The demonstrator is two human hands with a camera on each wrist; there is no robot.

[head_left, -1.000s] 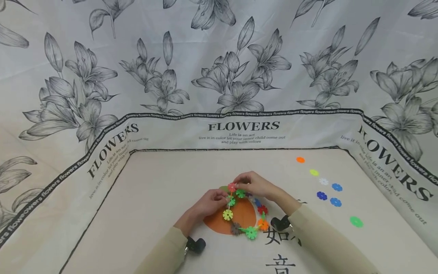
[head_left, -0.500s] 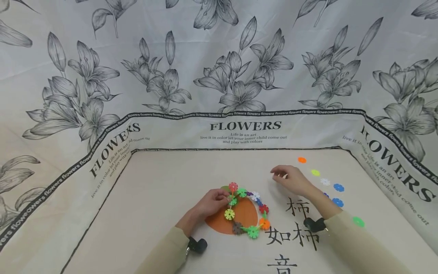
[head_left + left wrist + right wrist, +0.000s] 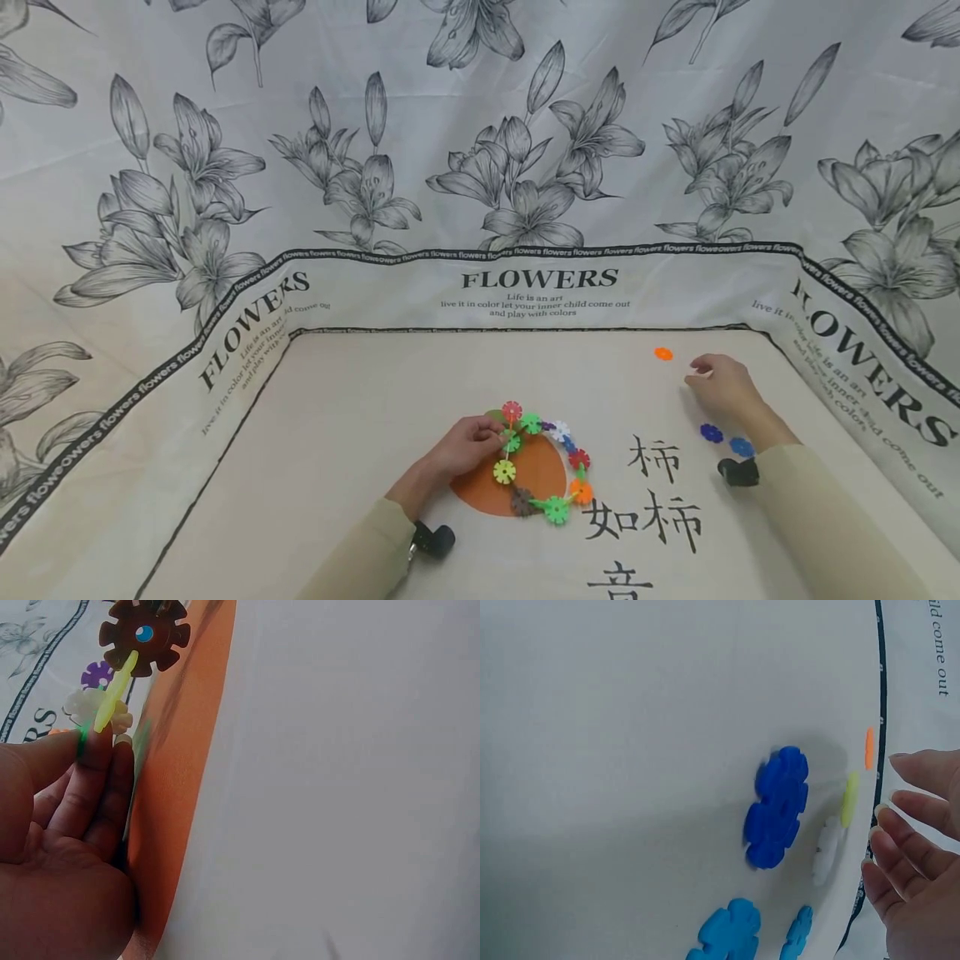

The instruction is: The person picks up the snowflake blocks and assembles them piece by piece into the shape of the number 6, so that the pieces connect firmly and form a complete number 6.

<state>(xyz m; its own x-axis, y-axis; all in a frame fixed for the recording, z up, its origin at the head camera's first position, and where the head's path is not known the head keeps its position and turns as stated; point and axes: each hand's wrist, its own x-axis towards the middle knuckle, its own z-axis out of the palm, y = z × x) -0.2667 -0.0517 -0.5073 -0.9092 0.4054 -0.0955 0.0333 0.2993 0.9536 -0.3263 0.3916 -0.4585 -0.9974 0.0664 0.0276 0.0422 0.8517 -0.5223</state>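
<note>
The right hand [image 3: 726, 390] is held just past the dark blue disc [image 3: 712, 433], on its far side in the head view. Its fingers are loosely bent, with a narrow gap between thumb and forefinger, and nothing is seen to be held. In the right wrist view, the yellow disc [image 3: 850, 799] and the white disc [image 3: 826, 851] are seen between the dark blue disc and those fingers; in the head view both are hidden by the hand. The orange disc [image 3: 663, 354] is placed beyond the dark blue disc and to its left, near the fingertips.

The yellow disc is judged to be among the closest to the fingers. No long axis is offered by these round discs laid flat on the surface [image 3: 360, 392], so height seems to matter more than turning. Well to the left of the dark blue disc, the ring [image 3: 578, 459] is steadied by the left hand [image 3: 461, 450], by whose fingers a green disc [image 3: 512, 441] is pinched.
</note>
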